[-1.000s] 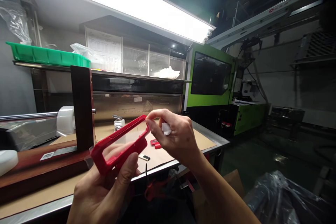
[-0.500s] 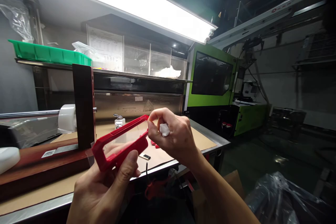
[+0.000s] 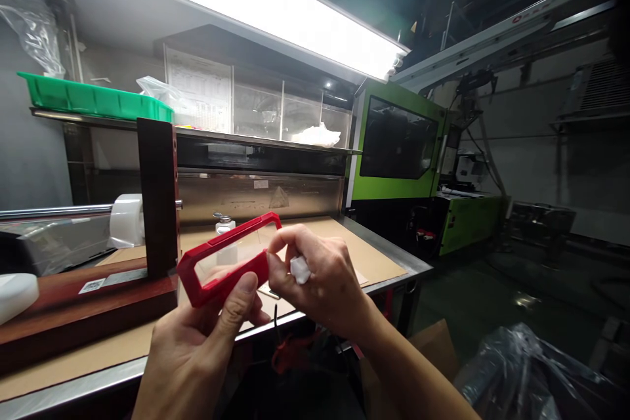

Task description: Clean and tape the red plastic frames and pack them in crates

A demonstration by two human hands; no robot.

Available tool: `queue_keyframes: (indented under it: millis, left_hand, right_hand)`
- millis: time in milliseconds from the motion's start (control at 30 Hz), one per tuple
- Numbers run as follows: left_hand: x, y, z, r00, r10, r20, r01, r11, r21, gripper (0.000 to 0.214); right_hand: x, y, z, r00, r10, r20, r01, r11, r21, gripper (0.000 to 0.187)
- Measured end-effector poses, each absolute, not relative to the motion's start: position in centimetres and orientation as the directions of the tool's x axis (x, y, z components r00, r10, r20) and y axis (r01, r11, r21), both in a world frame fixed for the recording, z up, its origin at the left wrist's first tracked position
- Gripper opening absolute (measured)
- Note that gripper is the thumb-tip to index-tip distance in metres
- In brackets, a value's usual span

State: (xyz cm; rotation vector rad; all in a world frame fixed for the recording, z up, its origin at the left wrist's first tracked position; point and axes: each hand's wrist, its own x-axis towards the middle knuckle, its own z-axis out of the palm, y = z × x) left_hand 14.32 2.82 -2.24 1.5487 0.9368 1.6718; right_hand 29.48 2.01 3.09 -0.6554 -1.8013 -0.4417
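Observation:
A red plastic frame with a clear window (image 3: pixel 204 293) is held up above the front of the bench, tilted with its right end higher. My left hand (image 3: pixel 204 341) grips its lower left part, thumb on the near side and fingers behind. My right hand (image 3: pixel 319 275) is curled at the frame's right end, with thumb and forefinger touching its lower right edge. A crumpled white wad, of tissue or cloth (image 3: pixel 300 270), sticks out of the right hand's closed fingers. Behind the frame stands a white pump bottle (image 3: pixel 225 224), partly seen through the window.
A dark wooden stand (image 3: pixel 157 210) with a white roll (image 3: pixel 126 222) is at the left. The cardboard-covered bench (image 3: pixel 374 259) has a metal edge. Above it a shelf carries a green tray (image 3: pixel 93 97). A green machine (image 3: pixel 354 170) stands behind right; clear plastic bagging (image 3: pixel 526 374) is low right.
My right hand has moved down and slightly left, from the frame's upper right corner to its lower right edge. The frame has shifted a little to the right in my left hand.

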Motion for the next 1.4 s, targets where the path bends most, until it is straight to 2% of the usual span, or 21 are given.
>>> queue_keyframes:
  millis: [133, 267, 533, 633, 733, 767, 833, 933, 1033, 1133, 1200, 1300, 1400]
  left_hand:
    - [14.8, 3.0, -2.0, -0.007, 0.906, 0.423, -0.141, -0.420, 0.897, 0.033]
    - [15.4, 2.7, -1.3, 0.033, 0.932, 0.361, -0.284, -0.338, 0.897, 0.043]
    - [14.5, 3.3, -1.8, 0.069, 0.937, 0.344, -0.283, -0.312, 0.907, 0.036]
    - [14.5, 3.5, -1.6, 0.041, 0.944, 0.327, -0.306, -0.300, 0.903, 0.032]
    - [14.5, 3.6, -1.2, -0.028, 0.926, 0.377, -0.371, -0.360, 0.856, 0.031]
    - [14.5, 3.6, -1.0, -0.051, 0.921, 0.387, -0.388, -0.375, 0.842, 0.030]
    - [14.5, 3.7, -0.8, -0.093, 0.918, 0.385, -0.407, -0.388, 0.827, 0.028]
    - [14.3, 3.4, -0.3, -0.094, 0.927, 0.364, -0.463, -0.364, 0.808, 0.021]
    - [14.1, 2.8, 0.6, -0.052, 0.962, 0.269, -0.580, -0.248, 0.776, 0.012]
    - [13.8, 2.0, 1.7, 0.034, 0.988, 0.152, -0.704, -0.085, 0.705, 0.019]
    - [13.7, 1.6, 2.1, 0.091, 0.984, 0.154, -0.746, -0.035, 0.666, 0.027]
    - [13.6, 1.4, 2.1, 0.116, 0.984, 0.135, -0.752, -0.002, 0.659, 0.034]
    - [13.6, 1.3, 1.8, 0.099, 0.987, 0.129, -0.709, -0.021, 0.705, 0.032]
  right_hand:
    - [29.3, 2.1, 2.4, -0.253, 0.163, 0.954, 0.656, 0.754, 0.045, 0.006]
    - [29.0, 2.1, 1.9, -0.273, 0.213, 0.938, 0.658, 0.753, 0.021, 0.007]
    - [28.5, 1.8, 1.7, -0.322, 0.298, 0.899, 0.669, 0.743, -0.006, 0.013]
    - [28.2, 1.6, 1.4, -0.373, 0.298, 0.878, 0.669, 0.743, 0.033, 0.017]
    - [28.0, 1.2, 1.3, -0.402, 0.252, 0.880, 0.608, 0.792, 0.051, 0.019]
    - [28.0, 1.1, 1.4, -0.380, 0.242, 0.893, 0.577, 0.816, 0.024, 0.018]
    - [28.3, 1.1, 1.8, -0.272, 0.278, 0.921, 0.506, 0.856, -0.109, 0.016]
    - [28.8, 1.7, 3.0, -0.073, 0.456, 0.887, 0.383, 0.834, -0.397, 0.017]
    - [28.9, 2.6, 4.3, -0.047, 0.589, 0.807, 0.224, 0.793, -0.566, 0.023]
    - [28.1, 2.9, 5.0, -0.126, 0.649, 0.751, 0.031, 0.759, -0.650, 0.024]
    - [27.3, 2.8, 5.2, -0.170, 0.666, 0.726, -0.056, 0.729, -0.682, 0.022]
    - [26.3, 2.8, 5.2, -0.235, 0.685, 0.690, -0.115, 0.685, -0.720, 0.022]
    - [25.6, 2.8, 5.3, -0.286, 0.698, 0.657, -0.122, 0.653, -0.747, 0.027]
